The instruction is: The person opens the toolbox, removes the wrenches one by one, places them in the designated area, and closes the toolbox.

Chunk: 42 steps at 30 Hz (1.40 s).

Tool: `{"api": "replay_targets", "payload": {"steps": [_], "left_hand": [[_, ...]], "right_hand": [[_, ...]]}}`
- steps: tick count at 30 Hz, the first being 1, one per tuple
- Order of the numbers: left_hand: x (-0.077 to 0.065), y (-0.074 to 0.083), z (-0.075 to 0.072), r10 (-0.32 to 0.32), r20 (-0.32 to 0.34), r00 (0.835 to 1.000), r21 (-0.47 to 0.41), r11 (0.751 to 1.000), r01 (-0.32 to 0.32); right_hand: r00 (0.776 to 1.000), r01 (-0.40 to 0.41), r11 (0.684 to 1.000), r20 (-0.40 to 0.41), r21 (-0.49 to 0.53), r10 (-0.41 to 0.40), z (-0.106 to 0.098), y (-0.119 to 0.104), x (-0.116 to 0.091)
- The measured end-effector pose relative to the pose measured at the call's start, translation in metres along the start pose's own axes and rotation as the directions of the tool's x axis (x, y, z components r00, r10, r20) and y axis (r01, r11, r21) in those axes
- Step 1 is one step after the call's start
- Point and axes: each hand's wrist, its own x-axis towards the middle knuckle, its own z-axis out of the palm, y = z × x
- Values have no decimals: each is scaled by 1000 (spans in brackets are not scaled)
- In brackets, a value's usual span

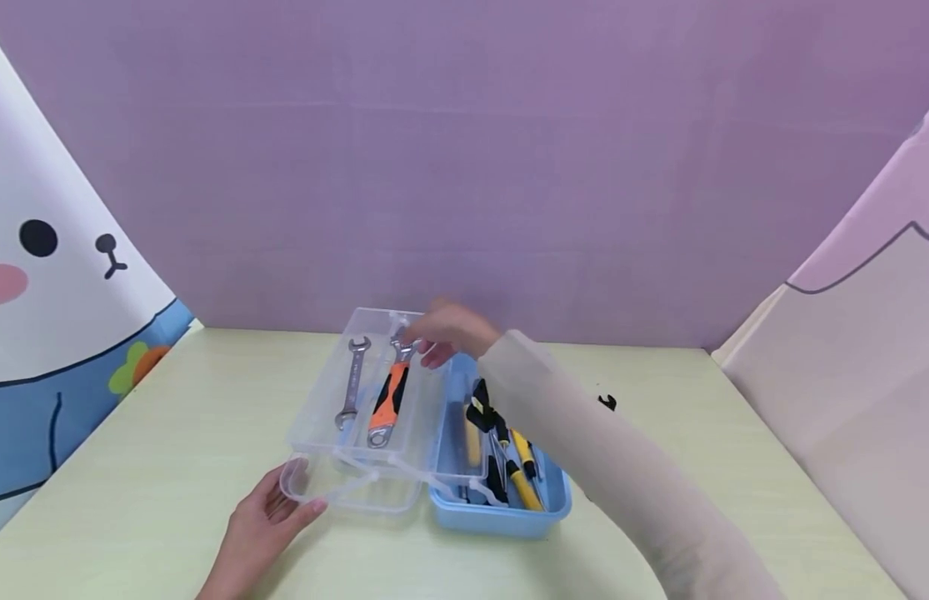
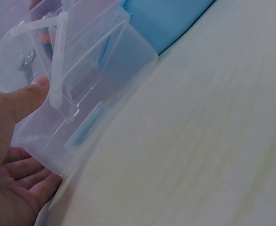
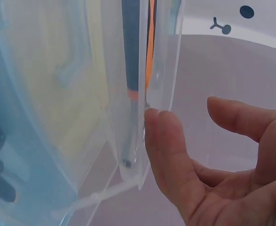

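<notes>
A toolbox stands with its blue base (image 1: 501, 523) on the right and its clear plastic lid (image 1: 359, 504) on the left. In the clear tray (image 1: 320, 417) lie a silver open-end wrench (image 1: 352, 383) and an adjustable wrench (image 1: 389, 396) with an orange and black handle. My left hand (image 1: 262, 525) grips the lid's near left corner, thumb on top and fingers low at the side (image 2: 34, 174). Over the tray's far end, my right hand (image 1: 457, 327) has its fingertips at the adjustable wrench's head. In the right wrist view, its thumb (image 3: 241, 120) stands apart from the fingers.
Inside the blue base lie several yellow and black handled tools (image 1: 522, 483). A dark wrench end (image 1: 607, 402) shows on the pale table (image 1: 172, 442) beyond the right sleeve. A purple backdrop (image 1: 464, 167) rises behind the table.
</notes>
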Motion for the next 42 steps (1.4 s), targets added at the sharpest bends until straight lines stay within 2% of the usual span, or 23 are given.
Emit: {"api": "replay_targets", "payload": {"steps": [9,24,37,42], "left_hand": [[-1,1,-1,-2,0,1000,14,1000,2],[-3,0,-3,-24,8,1000,25,999,24],[-3,1,-6,-54,18,998,33,998,53],[-2,-1,-3,-43,25,999,20,999,42]], "right_hand": [[1000,-1,998,-27,-63,0,16,-9,5],[1000,0,982,-2,-187,-1,28,-19,6],[999,9,972,-43,-233,-20,34,-18,8],[998,4,962,-58,-274,-21,34,-16,8]]}}
